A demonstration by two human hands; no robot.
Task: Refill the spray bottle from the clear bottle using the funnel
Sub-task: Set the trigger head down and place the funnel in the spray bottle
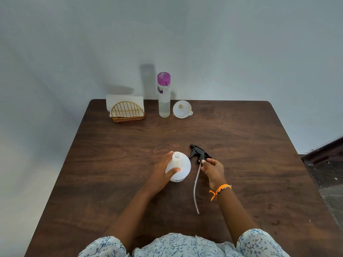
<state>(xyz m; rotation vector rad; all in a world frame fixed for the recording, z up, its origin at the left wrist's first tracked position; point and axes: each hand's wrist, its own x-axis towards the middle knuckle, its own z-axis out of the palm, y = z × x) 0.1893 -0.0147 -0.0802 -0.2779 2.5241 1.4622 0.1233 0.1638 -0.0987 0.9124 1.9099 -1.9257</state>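
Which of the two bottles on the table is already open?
The squat white spray bottle in the left hand: its neck is bare, and its black trigger head is off, in the right hand. The tall clear bottle keeps its purple cap.

**Dark table, pale wall**

A dark brown wooden table sits pushed against a plain pale blue-grey wall. Soft light casts faint shadows on it. Dark speckled floor peeks in at right.
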